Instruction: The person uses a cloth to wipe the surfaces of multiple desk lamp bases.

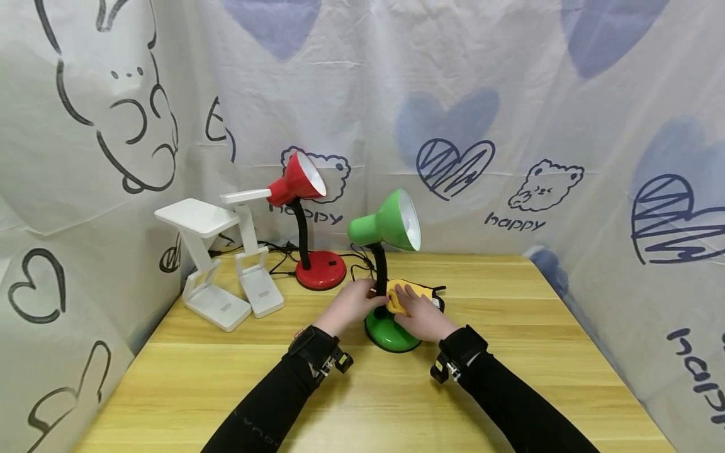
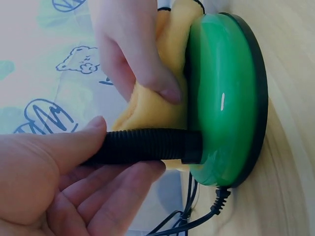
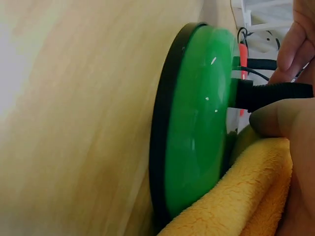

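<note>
One wipe-down seems underway: your left hand (image 1: 352,306) grips the lamp gooseneck (image 2: 145,146), right hand (image 1: 426,318) the yellow cloth (image 3: 234,191); rub evenly next.

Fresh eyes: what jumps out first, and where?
Probably the green lamp, central in the head view, its black neck held by the left hand while the right hand grips a yellow cloth at the lamp's base. Next, the red lamp behind to the left, with two white lamps further left.

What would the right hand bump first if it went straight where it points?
Past the yellow cloth it holds, the right hand would probably meet the black gooseneck of the green desk lamp; depth is unclear.
</note>
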The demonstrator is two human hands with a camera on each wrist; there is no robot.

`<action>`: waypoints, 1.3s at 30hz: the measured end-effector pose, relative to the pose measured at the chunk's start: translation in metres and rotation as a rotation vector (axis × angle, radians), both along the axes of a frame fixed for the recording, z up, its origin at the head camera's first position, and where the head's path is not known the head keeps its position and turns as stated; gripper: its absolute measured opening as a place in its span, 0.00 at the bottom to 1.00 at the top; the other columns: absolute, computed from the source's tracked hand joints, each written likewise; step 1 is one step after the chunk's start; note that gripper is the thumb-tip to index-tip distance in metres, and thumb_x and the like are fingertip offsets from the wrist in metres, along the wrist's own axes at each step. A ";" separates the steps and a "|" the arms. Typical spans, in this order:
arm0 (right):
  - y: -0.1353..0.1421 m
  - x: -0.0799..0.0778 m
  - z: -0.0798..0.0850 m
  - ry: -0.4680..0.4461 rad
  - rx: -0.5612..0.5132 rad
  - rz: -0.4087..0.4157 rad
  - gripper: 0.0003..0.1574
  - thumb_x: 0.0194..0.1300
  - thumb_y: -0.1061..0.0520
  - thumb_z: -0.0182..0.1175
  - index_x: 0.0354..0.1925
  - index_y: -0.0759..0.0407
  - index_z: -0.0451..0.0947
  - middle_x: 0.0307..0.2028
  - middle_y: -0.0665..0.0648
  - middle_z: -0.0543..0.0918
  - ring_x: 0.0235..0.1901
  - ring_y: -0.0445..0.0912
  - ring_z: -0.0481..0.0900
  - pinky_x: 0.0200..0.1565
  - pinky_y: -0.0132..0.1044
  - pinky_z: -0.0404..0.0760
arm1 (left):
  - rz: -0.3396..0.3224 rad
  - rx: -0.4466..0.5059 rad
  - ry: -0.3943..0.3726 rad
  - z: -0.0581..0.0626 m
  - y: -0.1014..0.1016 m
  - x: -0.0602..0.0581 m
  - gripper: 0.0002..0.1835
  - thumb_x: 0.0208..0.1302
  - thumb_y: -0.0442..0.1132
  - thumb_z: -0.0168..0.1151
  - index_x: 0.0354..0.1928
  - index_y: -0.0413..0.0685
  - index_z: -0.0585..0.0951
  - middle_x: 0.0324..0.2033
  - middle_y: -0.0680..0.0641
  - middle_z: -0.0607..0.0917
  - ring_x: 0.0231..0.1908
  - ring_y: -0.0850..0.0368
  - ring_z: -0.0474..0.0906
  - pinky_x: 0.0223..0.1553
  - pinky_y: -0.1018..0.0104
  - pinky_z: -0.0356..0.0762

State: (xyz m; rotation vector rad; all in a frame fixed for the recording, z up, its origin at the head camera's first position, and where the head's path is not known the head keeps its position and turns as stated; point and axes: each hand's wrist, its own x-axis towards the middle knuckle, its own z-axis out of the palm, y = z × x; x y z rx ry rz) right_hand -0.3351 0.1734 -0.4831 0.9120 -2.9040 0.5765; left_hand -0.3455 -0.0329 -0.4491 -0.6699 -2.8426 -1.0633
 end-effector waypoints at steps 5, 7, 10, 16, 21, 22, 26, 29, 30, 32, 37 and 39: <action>0.001 0.004 -0.003 -0.020 0.013 0.003 0.32 0.69 0.48 0.45 0.66 0.60 0.55 0.66 0.60 0.56 0.66 0.53 0.48 0.59 0.59 0.50 | 0.032 -0.029 0.021 -0.001 0.002 0.003 0.15 0.60 0.52 0.58 0.42 0.50 0.78 0.34 0.53 0.80 0.32 0.61 0.76 0.31 0.66 0.72; 0.001 0.009 -0.003 -0.033 0.018 0.004 0.32 0.69 0.49 0.44 0.67 0.59 0.54 0.66 0.59 0.56 0.67 0.52 0.47 0.60 0.58 0.50 | 0.045 -0.035 0.020 -0.002 0.001 0.005 0.16 0.60 0.52 0.58 0.42 0.50 0.78 0.33 0.53 0.80 0.32 0.61 0.76 0.30 0.66 0.72; 0.002 0.018 -0.004 -0.046 0.036 0.019 0.31 0.69 0.51 0.43 0.67 0.58 0.54 0.66 0.58 0.56 0.67 0.52 0.47 0.60 0.57 0.49 | 0.061 -0.051 0.017 -0.003 0.000 0.007 0.17 0.60 0.53 0.58 0.43 0.49 0.78 0.34 0.52 0.80 0.32 0.61 0.76 0.31 0.66 0.72; 0.006 0.042 0.004 -0.030 0.084 0.066 0.31 0.68 0.55 0.45 0.67 0.57 0.55 0.66 0.58 0.57 0.66 0.54 0.48 0.59 0.59 0.50 | 0.064 -0.059 0.019 -0.005 -0.001 0.006 0.20 0.60 0.56 0.56 0.44 0.49 0.77 0.35 0.52 0.80 0.34 0.60 0.76 0.32 0.65 0.73; 0.008 0.064 0.013 -0.028 0.137 0.128 0.32 0.67 0.56 0.45 0.67 0.55 0.54 0.66 0.56 0.57 0.66 0.53 0.49 0.59 0.58 0.52 | 0.066 -0.052 0.026 -0.005 0.002 0.006 0.18 0.60 0.54 0.57 0.44 0.50 0.77 0.36 0.52 0.81 0.34 0.59 0.77 0.33 0.64 0.74; 0.008 0.067 0.015 -0.029 0.151 0.140 0.32 0.67 0.56 0.45 0.68 0.55 0.54 0.66 0.56 0.57 0.66 0.53 0.50 0.59 0.57 0.53 | 0.065 -0.050 0.029 -0.004 0.002 0.006 0.18 0.60 0.54 0.57 0.44 0.50 0.77 0.36 0.51 0.81 0.34 0.59 0.77 0.33 0.64 0.74; 0.008 0.082 0.021 -0.015 0.202 0.194 0.32 0.67 0.56 0.46 0.67 0.54 0.54 0.66 0.55 0.57 0.65 0.54 0.52 0.57 0.57 0.57 | 0.068 -0.046 0.030 -0.004 0.003 0.007 0.16 0.61 0.52 0.58 0.44 0.50 0.78 0.36 0.51 0.81 0.34 0.59 0.77 0.32 0.65 0.73; 0.009 0.090 0.023 -0.007 0.238 0.239 0.33 0.66 0.56 0.49 0.68 0.52 0.54 0.66 0.55 0.58 0.65 0.53 0.53 0.56 0.56 0.60 | 0.068 -0.050 0.031 -0.003 0.003 0.008 0.16 0.61 0.51 0.58 0.44 0.49 0.78 0.36 0.51 0.81 0.33 0.59 0.77 0.32 0.66 0.73; 0.010 0.092 0.023 -0.003 0.248 0.250 0.34 0.66 0.56 0.49 0.68 0.52 0.54 0.66 0.54 0.58 0.65 0.53 0.53 0.56 0.56 0.60 | 0.065 -0.049 0.032 -0.003 0.003 0.008 0.16 0.61 0.51 0.57 0.44 0.49 0.77 0.36 0.51 0.81 0.33 0.59 0.77 0.31 0.66 0.73; 0.011 0.094 0.022 0.011 0.258 0.266 0.35 0.65 0.56 0.51 0.68 0.52 0.54 0.66 0.54 0.58 0.65 0.53 0.54 0.56 0.56 0.61 | 0.063 -0.055 0.040 -0.003 0.003 0.008 0.16 0.61 0.51 0.57 0.44 0.49 0.77 0.35 0.51 0.81 0.32 0.60 0.77 0.30 0.66 0.73; 0.016 0.086 0.018 0.076 0.242 0.275 0.40 0.59 0.61 0.57 0.67 0.54 0.54 0.66 0.55 0.58 0.64 0.53 0.55 0.55 0.57 0.62 | 0.065 -0.069 0.055 -0.003 0.004 0.006 0.16 0.61 0.51 0.57 0.43 0.49 0.77 0.34 0.52 0.81 0.30 0.61 0.76 0.29 0.67 0.72; 0.019 0.080 0.016 0.090 0.224 0.271 0.40 0.58 0.62 0.58 0.67 0.55 0.55 0.66 0.56 0.58 0.64 0.53 0.55 0.54 0.57 0.61 | 0.065 -0.077 0.056 -0.003 0.004 0.005 0.16 0.61 0.52 0.58 0.43 0.49 0.77 0.34 0.53 0.81 0.30 0.61 0.76 0.29 0.68 0.72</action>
